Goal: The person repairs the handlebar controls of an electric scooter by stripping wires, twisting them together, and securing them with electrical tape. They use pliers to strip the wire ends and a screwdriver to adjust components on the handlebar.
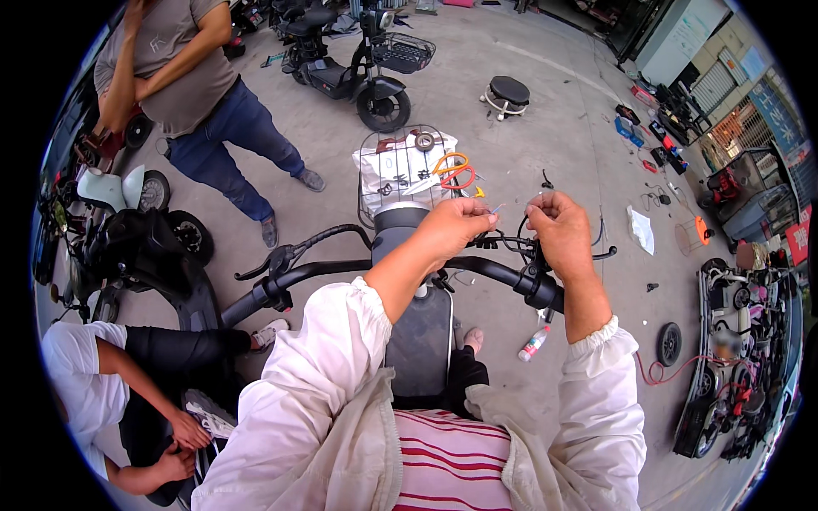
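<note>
Your left hand is pinching a thin wire; your right hand is curling beside it, grip impossible to tell. Scissors are lying far ahead.

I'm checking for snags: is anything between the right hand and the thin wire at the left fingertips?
Nothing visible: only an open gap separates the right hand from the thin wire at the fingertips of the left hand. Black cables show below that gap in the picture.
</note>
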### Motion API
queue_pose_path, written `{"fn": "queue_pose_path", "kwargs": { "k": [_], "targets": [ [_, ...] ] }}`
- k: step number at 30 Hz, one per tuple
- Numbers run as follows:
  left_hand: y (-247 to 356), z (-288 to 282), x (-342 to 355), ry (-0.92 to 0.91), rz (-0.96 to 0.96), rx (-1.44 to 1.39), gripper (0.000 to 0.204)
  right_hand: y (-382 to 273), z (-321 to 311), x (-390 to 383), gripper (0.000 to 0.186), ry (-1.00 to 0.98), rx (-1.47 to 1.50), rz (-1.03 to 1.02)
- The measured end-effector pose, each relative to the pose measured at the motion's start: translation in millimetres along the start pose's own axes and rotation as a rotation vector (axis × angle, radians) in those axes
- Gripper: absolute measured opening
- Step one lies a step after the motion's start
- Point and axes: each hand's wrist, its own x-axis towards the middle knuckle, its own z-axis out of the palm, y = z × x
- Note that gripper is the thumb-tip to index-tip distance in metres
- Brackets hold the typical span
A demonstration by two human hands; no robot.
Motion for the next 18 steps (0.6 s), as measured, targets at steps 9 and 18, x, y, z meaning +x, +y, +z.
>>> {"fn": "queue_pose_path", "kwargs": {
  "k": [9, 18],
  "targets": [
    [-4.4, 8.5, 1.3, 0.089, 0.088, 0.054, 0.018, 1.2, 0.8, 0.8, 0.013, 0.026, 0.005, -0.026],
    [-3.9, -2.1, -6.2, 0.021, 0.06, -0.147, 0.023, 1.1, -2.1, 1.0, 0.011, -0.007, -0.033, -0.052]
  ]
}}
